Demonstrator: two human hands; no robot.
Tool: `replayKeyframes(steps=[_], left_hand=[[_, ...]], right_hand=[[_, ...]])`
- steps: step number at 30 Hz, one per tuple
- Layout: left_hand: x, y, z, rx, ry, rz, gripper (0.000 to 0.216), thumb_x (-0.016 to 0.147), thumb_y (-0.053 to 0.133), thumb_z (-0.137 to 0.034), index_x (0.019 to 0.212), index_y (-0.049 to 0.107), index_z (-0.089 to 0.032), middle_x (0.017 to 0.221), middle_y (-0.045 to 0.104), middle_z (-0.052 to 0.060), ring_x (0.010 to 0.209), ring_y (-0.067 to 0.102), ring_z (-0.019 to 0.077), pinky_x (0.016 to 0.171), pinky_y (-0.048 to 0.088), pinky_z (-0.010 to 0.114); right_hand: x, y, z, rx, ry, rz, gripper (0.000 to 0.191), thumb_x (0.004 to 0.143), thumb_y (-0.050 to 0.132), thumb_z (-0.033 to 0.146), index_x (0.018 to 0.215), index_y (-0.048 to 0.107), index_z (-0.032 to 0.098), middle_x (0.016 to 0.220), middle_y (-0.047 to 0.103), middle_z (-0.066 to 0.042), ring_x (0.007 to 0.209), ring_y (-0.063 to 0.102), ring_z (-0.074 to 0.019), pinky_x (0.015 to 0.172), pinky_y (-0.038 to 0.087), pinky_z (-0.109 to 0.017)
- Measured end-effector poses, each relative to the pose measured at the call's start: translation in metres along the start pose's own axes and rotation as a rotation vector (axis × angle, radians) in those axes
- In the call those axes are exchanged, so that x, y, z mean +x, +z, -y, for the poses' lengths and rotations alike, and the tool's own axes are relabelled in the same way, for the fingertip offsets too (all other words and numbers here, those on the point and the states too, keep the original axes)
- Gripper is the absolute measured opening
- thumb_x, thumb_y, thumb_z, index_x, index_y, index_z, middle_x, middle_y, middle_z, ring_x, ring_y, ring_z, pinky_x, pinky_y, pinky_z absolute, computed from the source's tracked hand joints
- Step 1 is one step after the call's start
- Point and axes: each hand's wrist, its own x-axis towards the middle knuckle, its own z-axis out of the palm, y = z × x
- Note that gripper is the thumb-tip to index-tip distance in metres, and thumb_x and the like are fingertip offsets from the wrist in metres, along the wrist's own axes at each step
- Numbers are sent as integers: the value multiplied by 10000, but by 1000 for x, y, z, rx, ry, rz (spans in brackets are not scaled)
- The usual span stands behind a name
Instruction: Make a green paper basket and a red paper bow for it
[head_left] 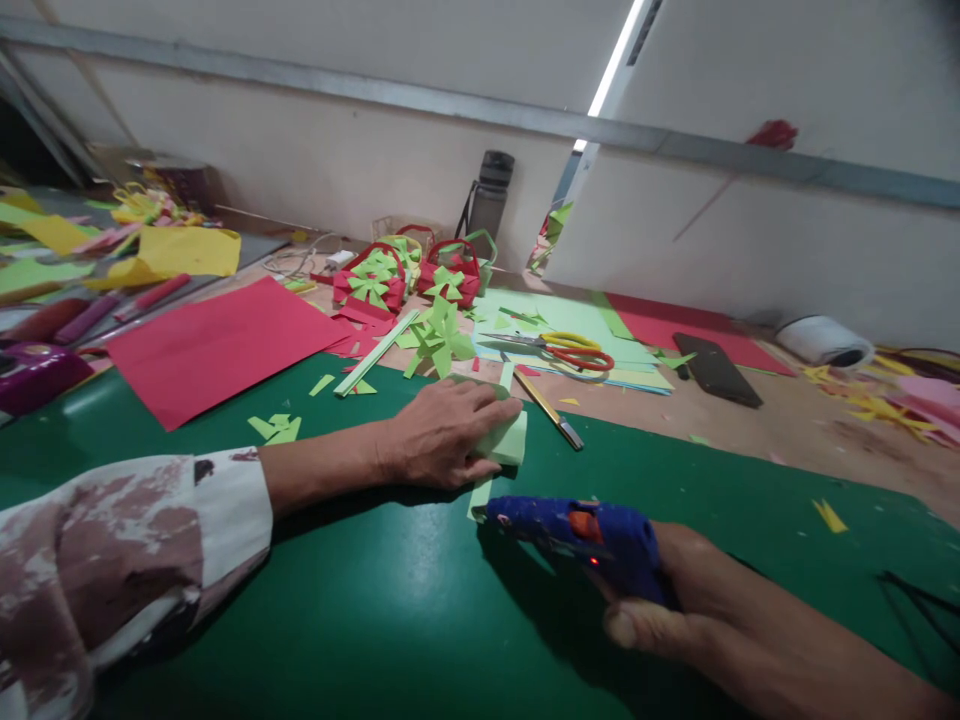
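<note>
My right hand (675, 600) is wrapped round the handle of a blue hot glue gun (607, 540) with an orange part and a small red light. Its nozzle touches the near end of a pale green paper strip (481, 497). My left hand (442, 435) is closed over a folded pale green paper piece (513, 440), pressing it to the green mat (360, 600). The strip runs under this piece and shows again beyond it; my fingers hide part of the join. Just right of the paper lies a yellow utility knife (551, 410).
Red paper (225, 345) lies left, near green paper scraps (277, 428). Behind are small red paper baskets (375, 285) with green bows, a dark bottle (491, 200) and scissors (574, 350). A phone (716, 370) and a white roll (823, 342) lie at right.
</note>
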Motion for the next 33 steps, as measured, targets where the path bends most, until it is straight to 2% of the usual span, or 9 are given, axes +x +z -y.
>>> replayKeyframes(steps=[5, 11, 14, 18, 21, 23, 28, 33], left_hand=[[1, 0, 0, -8, 2, 0, 559, 788, 560, -410, 1246, 427, -119, 1096, 576, 146, 1032, 526, 287, 859, 419, 399], [-2, 0, -1, 6, -8, -1, 568, 782, 569, -411, 1251, 417, -129, 1093, 576, 143, 1033, 527, 290, 856, 419, 399], [-1, 0, -1, 4, 0, -8, 546, 782, 568, -403, 1237, 422, -138, 1093, 580, 140, 1027, 530, 282, 859, 416, 393], [0, 0, -1, 1, 2, -13, 535, 782, 570, -405, 1227, 428, -143, 1101, 580, 144, 1032, 530, 285, 856, 416, 391], [-1, 0, -1, 2, 6, -15, 542, 786, 563, -412, 1231, 428, -133, 1113, 575, 152, 1042, 525, 292, 859, 415, 397], [-1, 1, -1, 3, 7, -12, 546, 790, 558, -415, 1237, 425, -131, 1113, 573, 151, 1040, 524, 292, 856, 417, 398], [-1, 2, 0, 15, 14, -16, 561, 797, 546, -423, 1250, 414, -121, 1105, 570, 150, 1023, 525, 288, 850, 420, 396], [-1, 3, 1, 5, 15, -20, 558, 798, 546, -422, 1250, 416, -122, 1109, 567, 153, 1032, 520, 288, 856, 418, 397]], right_hand=[[-1, 0, -3, -31, 20, 16, 345, 750, 562, 429, 1018, 646, 231, 805, 668, -32, 692, 612, -221, 625, 510, -296], [0, 2, -5, -81, -57, -24, 403, 773, 562, 420, 1142, 616, 268, 944, 698, -42, 762, 657, -240, 649, 547, -316], [0, 3, -8, -163, -181, -106, 482, 794, 560, 374, 1267, 529, 289, 1113, 674, -55, 885, 669, -260, 668, 563, -314], [3, 9, -13, -294, -502, -125, 503, 828, 500, 218, 1327, 446, 250, 1191, 648, -62, 999, 651, -216, 799, 539, -280], [7, 15, -16, -486, -703, -235, 513, 795, 446, 106, 1302, 435, 185, 1091, 697, -84, 893, 691, -199, 726, 562, -273], [8, 16, -14, -639, -773, -314, 496, 771, 408, 48, 1256, 454, 143, 980, 730, -88, 783, 706, -197, 640, 566, -275], [4, 12, 5, -929, -848, -428, 501, 713, 298, -68, 1120, 518, 123, 755, 729, -37, 539, 655, -166, 486, 507, -268], [1, 8, 14, -1008, -861, -404, 489, 724, 311, -48, 1105, 547, 149, 797, 726, -33, 536, 648, -173, 468, 498, -284]])
